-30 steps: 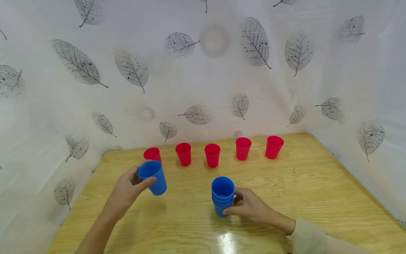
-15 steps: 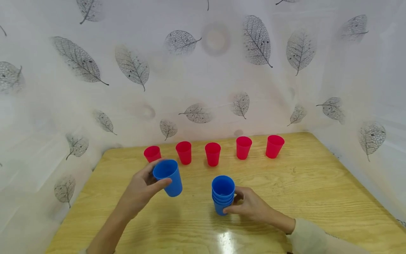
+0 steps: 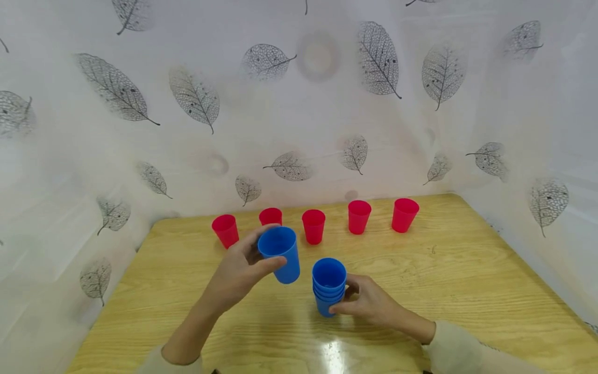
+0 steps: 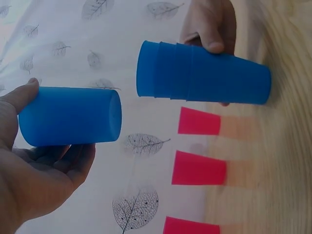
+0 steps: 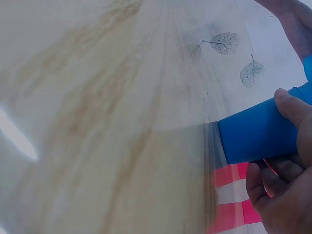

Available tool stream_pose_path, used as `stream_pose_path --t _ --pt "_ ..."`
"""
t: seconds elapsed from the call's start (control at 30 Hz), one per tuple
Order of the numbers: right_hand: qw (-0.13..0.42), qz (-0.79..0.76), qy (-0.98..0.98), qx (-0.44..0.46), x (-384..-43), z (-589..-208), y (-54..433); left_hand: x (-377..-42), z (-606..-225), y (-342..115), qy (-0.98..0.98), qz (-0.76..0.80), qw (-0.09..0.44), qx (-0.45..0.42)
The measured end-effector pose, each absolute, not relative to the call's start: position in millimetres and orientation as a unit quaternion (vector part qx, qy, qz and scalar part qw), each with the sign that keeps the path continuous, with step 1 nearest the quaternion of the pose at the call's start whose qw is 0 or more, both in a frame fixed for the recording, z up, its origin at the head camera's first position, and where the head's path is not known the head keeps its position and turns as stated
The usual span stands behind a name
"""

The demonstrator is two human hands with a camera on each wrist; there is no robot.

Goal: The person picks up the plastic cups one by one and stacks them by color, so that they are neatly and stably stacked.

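My left hand (image 3: 238, 272) holds a single blue cup (image 3: 286, 262) up off the table, thumb on the near side and fingers behind. In the left wrist view this blue cup (image 4: 73, 116) shows its closed base toward the stack. My right hand (image 3: 371, 301) grips a stack of several nested blue cups (image 3: 327, 301) low on its side, mouth upward. The right wrist view shows thumb and fingers wrapped round the lowest blue cup (image 5: 263, 131) of that stack. The held cup is to the left of the stack and a little higher, with a gap between them.
Several red cups stand mouth up in a row along the back of the wooden table (image 3: 444, 270), from the leftmost red cup (image 3: 226, 232) to the rightmost red cup (image 3: 404, 215). Behind them hangs a white leaf-patterned sheet (image 3: 299, 114). My left hand partly covers the second red cup (image 3: 271, 215).
My left hand has carried its blue cup rightward toward the stack, uncovering the leftmost red cup and overlapping the second. The right hand and the stack have stayed in place.
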State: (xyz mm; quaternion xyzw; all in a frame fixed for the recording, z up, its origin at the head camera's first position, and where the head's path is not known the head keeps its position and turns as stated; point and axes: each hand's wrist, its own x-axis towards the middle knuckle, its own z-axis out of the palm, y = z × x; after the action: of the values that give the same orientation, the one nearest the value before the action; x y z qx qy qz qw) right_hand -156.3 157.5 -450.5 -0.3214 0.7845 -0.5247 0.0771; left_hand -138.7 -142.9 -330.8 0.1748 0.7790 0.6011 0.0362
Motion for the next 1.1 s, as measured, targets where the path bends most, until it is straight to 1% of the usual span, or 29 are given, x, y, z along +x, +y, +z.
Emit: stream_pose_path --t 0.2,0.53,1.1 --pt "0.075 -0.528 0.781 -0.326 -157 -452 158 -142 -326 -123 0.774 0.597 0.023 0.209" --pt "0.098 -0.525 0.785 -0.314 -158 -451 158 -148 -318 -95 0.776 0.586 0.002 0.235" --pt "0.108 -0.531 0.776 -0.323 -159 -453 158 -147 -324 -70 0.778 0.575 0.037 0.249"
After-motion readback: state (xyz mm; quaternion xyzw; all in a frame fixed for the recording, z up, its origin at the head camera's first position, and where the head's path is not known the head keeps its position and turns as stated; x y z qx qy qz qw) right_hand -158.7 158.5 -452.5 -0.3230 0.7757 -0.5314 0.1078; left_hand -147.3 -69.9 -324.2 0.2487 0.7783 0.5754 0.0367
